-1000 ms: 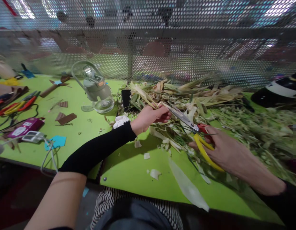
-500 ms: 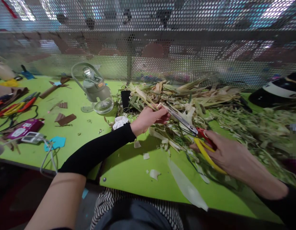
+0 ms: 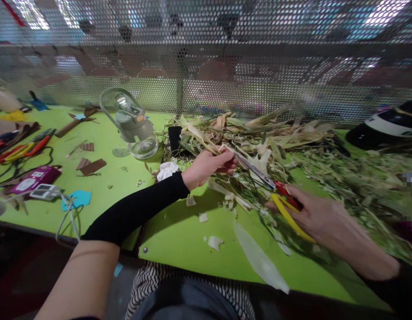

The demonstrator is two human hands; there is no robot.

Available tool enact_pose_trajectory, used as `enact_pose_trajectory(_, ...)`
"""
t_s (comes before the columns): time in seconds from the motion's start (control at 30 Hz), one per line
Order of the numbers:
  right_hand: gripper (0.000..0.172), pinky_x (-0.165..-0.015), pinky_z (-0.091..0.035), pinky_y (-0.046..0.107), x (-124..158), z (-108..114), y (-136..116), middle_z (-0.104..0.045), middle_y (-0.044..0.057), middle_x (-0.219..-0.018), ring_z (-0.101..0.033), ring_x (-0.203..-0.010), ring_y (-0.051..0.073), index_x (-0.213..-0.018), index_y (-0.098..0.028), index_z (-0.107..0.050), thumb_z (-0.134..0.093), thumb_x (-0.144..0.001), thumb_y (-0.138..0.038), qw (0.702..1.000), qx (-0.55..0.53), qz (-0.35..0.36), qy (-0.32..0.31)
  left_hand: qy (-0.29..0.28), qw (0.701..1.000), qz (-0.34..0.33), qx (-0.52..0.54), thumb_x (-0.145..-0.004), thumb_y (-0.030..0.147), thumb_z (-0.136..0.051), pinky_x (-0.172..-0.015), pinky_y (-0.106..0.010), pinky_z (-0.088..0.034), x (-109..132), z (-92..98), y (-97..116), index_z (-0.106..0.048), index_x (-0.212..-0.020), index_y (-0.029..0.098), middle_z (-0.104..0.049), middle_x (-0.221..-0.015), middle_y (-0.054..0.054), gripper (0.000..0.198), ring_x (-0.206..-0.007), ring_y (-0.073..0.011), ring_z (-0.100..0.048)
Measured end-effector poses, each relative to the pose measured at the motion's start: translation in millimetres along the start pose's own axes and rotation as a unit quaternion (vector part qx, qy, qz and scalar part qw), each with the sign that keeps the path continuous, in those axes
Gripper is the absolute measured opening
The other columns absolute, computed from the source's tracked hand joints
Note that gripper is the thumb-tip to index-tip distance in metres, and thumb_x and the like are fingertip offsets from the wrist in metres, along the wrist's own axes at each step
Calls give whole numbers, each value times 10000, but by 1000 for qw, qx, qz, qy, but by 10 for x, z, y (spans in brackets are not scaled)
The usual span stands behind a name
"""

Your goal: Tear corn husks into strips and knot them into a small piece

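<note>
Left hand (image 3: 211, 164): fingers are pinching a pale husk strip (image 3: 202, 137) above the green surface (image 3: 179, 231). Right hand (image 3: 317, 213): fingers are gripping red-and-yellow-handled scissors (image 3: 270, 182), whose blades are pointing toward the left fingertips. Husk heap (image 3: 275, 133): lying beyond both hands. Handled bottle (image 3: 136, 126): standing left of the heap.
</note>
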State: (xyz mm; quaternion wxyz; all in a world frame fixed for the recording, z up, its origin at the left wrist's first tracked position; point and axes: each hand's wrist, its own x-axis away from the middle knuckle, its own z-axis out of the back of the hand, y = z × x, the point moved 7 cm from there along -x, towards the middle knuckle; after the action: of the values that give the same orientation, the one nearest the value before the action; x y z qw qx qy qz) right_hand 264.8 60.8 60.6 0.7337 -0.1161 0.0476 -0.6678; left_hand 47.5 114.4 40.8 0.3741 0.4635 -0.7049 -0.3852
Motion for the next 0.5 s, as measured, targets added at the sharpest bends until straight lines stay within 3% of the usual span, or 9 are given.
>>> enact_pose_trajectory(0.33, 945, -457, -279, 323, 36, -8, 74, -393, -28, -406, -419, -366, 204, -790, -278, -600, -155, -653, -1100, 1000, -9, 11, 10, -11, 1000, -6, -10, -1003, 132, -605, -779, -247, -525, 16, -13, 9, -607, -780, 134, -676, -734, 20, 223, -667, -60, -626)
enact_pose_trajectory(0.5, 879, -473, -337, 337, 31, 8, 15, -563, 24, -499, -549, -429, 256, -786, -287, -538, -186, -673, -1084, 1000, -5, 20, 16, -21, 1000, -2, -22, -995, 176, -630, -795, -262, -524, 24, -15, -9, -597, -778, 146, -687, -752, 17, 221, -689, -69, -634)
